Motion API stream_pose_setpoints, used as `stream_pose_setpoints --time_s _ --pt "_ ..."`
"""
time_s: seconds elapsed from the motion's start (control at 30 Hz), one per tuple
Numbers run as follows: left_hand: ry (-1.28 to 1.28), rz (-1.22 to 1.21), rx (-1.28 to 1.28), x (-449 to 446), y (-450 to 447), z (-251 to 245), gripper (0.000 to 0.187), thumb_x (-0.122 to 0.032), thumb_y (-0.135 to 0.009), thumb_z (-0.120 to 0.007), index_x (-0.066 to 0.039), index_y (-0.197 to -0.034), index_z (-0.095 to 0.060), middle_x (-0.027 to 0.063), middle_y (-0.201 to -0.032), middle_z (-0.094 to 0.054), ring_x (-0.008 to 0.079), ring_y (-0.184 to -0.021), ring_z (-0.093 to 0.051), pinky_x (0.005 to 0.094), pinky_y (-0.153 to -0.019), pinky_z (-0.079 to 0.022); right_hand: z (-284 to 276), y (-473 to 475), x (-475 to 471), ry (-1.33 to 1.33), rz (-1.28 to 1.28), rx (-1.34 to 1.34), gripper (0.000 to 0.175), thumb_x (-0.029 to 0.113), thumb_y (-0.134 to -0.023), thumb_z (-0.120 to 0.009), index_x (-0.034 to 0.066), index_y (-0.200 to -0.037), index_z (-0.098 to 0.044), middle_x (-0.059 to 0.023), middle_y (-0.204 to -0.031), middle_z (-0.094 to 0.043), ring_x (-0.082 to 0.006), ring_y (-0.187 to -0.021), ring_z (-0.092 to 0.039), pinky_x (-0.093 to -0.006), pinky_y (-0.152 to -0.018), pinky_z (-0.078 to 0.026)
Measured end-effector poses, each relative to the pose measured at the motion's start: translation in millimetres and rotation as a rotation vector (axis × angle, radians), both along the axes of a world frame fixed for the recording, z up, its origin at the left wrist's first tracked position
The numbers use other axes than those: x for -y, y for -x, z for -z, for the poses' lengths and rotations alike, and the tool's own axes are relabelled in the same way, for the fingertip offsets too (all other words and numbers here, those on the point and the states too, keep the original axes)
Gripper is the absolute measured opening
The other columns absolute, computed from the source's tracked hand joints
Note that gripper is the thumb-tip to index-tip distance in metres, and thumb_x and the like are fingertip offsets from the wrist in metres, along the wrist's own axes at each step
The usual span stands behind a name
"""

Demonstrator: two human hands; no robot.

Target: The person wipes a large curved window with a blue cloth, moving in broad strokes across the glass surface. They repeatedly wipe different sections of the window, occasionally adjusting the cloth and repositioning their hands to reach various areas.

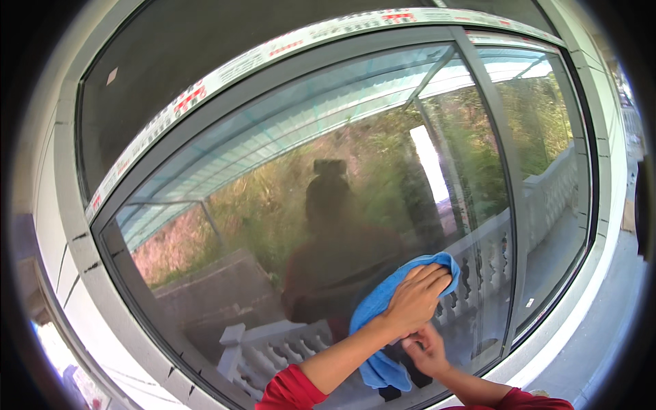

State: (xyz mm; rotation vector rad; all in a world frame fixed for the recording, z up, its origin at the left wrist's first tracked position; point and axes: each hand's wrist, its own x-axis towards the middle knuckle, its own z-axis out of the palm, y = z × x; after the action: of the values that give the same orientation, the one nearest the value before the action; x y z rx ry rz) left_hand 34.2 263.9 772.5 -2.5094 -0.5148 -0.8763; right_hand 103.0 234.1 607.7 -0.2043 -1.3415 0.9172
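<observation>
A blue cloth [376, 302] lies against the large sliding window pane [246, 215], bunched at the top and hanging loose at its lower end. My left hand [420, 294] presses on it with the fingers together, the cloth's edge folding up around the fingertips. Just below the left wrist is my right hand [428, 351], its fingers curled close to the cloth. Whether those fingers pinch something small cannot be made out. The glass mirrors a dark figure, a balustrade, a hillside and a corrugated roof.
A grey window frame [499, 118] divides the main pane from a narrower one [543, 205] at the right. Printed protective tape [287, 43] runs along the upper rail. A pale surround [84, 246] with black marks borders the window, and a grey floor [569, 359] lies at lower right.
</observation>
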Motion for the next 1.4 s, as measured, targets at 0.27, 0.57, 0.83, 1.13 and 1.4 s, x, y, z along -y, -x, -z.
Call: stream_pose_setpoints --time_s 0.27,0.57,0.83,1.13,1.4 --pt "0.873 0.088 0.556 57.0 -1.5 -13.1 0.037 -0.019 -0.100 -0.055 0.006 -0.127 -0.053 0.0271 -0.091 -0.062 0.0414 -0.077 -0.060 0.0403 -0.073 -0.049 -8.5 -28.8 5.3 0.087 0.017 0.121 0.048 0.025 -0.095 -0.069 -0.0010 -0.131 -0.051 -0.0084 -0.118 -0.063 -0.0144 -0.108 -0.055 -0.0309 -0.094 -0.045" --pt "0.282 -0.111 0.247 74.8 96.6 -31.5 0.054 -0.029 -0.087 -0.074 -0.002 -0.131 -0.059 0.0171 -0.135 -0.058 0.0368 -0.128 -0.054 0.0435 -0.108 -0.041 -97.2 -76.8 -34.4 0.365 0.397 -0.225 0.023 0.013 -0.097 -0.058 0.0004 -0.115 -0.063 -0.0051 -0.103 -0.066 -0.0121 -0.093 -0.060 -0.0284 -0.086 -0.049" --pt "-0.546 -0.706 -0.028 92.7 217.6 -1.6 0.043 -0.024 -0.092 -0.057 -0.012 -0.134 -0.063 0.0135 -0.147 -0.051 0.0312 -0.142 -0.041 0.0471 -0.121 -0.021 -287.6 -131.5 -118.0 -0.062 0.961 -0.356 0.020 0.016 -0.100 -0.054 0.0015 -0.108 -0.065 -0.0025 -0.086 -0.062 -0.0096 -0.077 -0.056 -0.0277 -0.068 -0.046" --pt "-0.556 -0.402 0.208 78.4 239.5 16.8 0.052 -0.025 -0.098 -0.050 0.001 -0.143 -0.046 0.0237 -0.146 -0.048 0.0427 -0.140 -0.040 0.0554 -0.118 -0.024 -350.2 45.2 -76.8 -0.768 1.466 0.185 0.043 0.023 -0.081 -0.068 0.0045 -0.119 -0.058 -0.0194 -0.110 -0.060 -0.0396 -0.099 -0.060 -0.0422 -0.083 -0.048" --pt "-0.582 -0.340 0.554 94.5 250.7 19.1 0.057 -0.028 -0.103 -0.033 0.011 -0.144 -0.036 0.0314 -0.151 -0.035 0.0477 -0.142 -0.033 0.0600 -0.118 -0.022 -138.9 154.7 -0.4 -1.233 0.972 0.527 0.023 0.026 -0.070 -0.059 0.0107 -0.087 -0.063 -0.0037 -0.090 -0.055 -0.0216 -0.081 -0.053 -0.0284 -0.055 -0.035"
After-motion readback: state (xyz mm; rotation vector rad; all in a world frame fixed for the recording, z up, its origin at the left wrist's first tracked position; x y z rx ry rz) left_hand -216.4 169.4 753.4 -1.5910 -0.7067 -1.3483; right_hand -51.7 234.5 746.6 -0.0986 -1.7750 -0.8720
